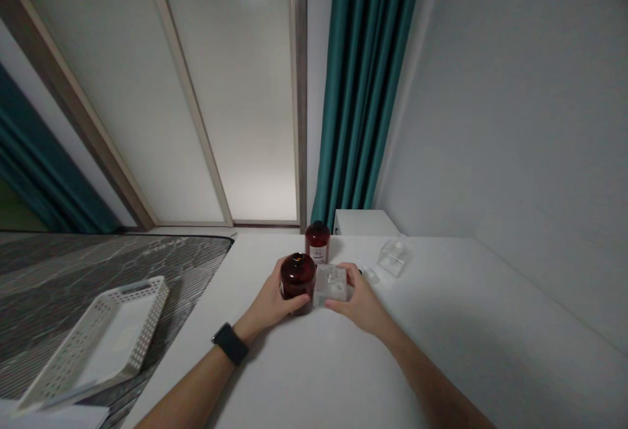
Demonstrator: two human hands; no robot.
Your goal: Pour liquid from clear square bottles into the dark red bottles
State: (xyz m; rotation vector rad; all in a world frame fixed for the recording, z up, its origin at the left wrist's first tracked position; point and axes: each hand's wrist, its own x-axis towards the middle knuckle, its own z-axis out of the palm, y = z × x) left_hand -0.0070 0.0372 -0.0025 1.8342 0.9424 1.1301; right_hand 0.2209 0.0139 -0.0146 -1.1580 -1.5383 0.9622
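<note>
Left hand (269,302) grips a brown bottle (298,278); right hand (364,305) holds a clear box (330,283) close beside it, at the white table (314,377). Step, apparently: positioning both. Any shift calls for steady fingers.

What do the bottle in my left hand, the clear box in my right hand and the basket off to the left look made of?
Bottle: glossy, dark red-brown glass or plastic; bright highlights fit either. Clear box: probably smooth plastic such as acrylic, being see-through with straight edges, though glass is possible. Basket: likely molded plastic, off-white, matte-looking, given the rows of holes through its walls.
</note>
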